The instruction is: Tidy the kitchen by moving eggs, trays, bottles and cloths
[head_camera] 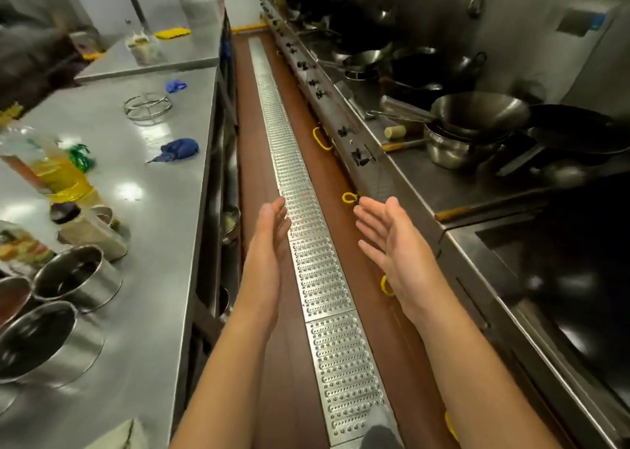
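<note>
Hands first: the left hand [272,240] and the right hand [392,240] are both held out over the aisle with fingers straight and loose, palms turned toward each other, a gap between them, holding nothing. Under that gap runs a perforated metal floor grate [317,264], its long axis leading straight away from the person down the brown floor.

Left of the left hand stands a steel counter [163,189]. On it, ahead of the hand, a dark blue cloth [180,149] lies bunched, with a tail pointing left toward the counter's middle. Farther ahead lies a smaller blue cloth [176,85], crumpled so that no long axis can be told. A round wire rack [147,106] sits between the two cloths, a little to their left. Far to the left, a plastic bottle [44,165] of yellow oil is tilted, its neck leaning away up-left; it is blurred. Just beside it is a green scrap [80,157]. Nearer the person, steel pots [73,278] stand upright in a cluster at the counter's left edge.

Right of the right hand is the cooking range [392,176], where a wok [480,113] rests on a stacked pot, its handle pointing left toward the aisle.
</note>
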`<state>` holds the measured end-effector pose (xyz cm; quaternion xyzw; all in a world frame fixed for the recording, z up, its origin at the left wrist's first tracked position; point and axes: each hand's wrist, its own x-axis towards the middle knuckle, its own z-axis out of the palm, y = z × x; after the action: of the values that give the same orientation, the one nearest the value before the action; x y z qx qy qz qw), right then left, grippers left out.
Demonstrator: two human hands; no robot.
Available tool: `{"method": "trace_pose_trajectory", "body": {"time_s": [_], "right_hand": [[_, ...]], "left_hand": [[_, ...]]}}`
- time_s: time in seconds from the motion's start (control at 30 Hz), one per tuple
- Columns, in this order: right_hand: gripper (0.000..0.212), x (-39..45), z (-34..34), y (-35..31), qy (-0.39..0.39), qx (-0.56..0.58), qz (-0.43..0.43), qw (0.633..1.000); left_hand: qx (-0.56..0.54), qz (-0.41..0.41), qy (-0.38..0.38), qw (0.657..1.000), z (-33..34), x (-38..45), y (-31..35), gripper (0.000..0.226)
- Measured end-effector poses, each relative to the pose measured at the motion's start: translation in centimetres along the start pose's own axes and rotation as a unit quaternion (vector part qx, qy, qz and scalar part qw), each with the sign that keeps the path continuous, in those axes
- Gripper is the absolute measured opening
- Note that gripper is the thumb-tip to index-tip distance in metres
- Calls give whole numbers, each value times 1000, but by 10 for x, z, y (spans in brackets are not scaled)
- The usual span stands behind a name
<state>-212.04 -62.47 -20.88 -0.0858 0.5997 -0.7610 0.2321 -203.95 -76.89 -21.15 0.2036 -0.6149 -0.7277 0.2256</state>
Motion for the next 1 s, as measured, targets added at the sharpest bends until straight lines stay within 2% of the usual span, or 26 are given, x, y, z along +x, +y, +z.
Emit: {"method": "trace_pose_trajectory", "body": {"time_s": [0.2, 0.3, 0.4, 0.47, 0.67, 0.87, 1.0], "right_hand": [[49, 102, 3, -28, -73, 35, -15, 997], [49, 129, 14, -34, -109, 33, -6, 993], [51, 145, 23, -36, -144, 20, 12, 989], [53, 157, 25, -35, -160, 15, 17, 987], [54, 206, 29, -32, -155, 1, 21, 988], [49, 273, 40, -19, -119, -23, 39, 992], [48, 327, 56, -14, -95, -41, 44, 994]], "left_hand": [[17, 16, 65, 998, 16, 65, 15, 58], [17, 22, 98, 995, 18, 80, 20, 69], [14, 19, 135, 991, 16, 95, 21, 58], [29, 24, 142, 989, 14, 110, 19, 59], [37, 25, 154, 987, 10, 160, 11, 58], [9, -3, 128, 992, -5, 235, -5, 56], [18, -9, 98, 995, -15, 304, -12, 72]]}}
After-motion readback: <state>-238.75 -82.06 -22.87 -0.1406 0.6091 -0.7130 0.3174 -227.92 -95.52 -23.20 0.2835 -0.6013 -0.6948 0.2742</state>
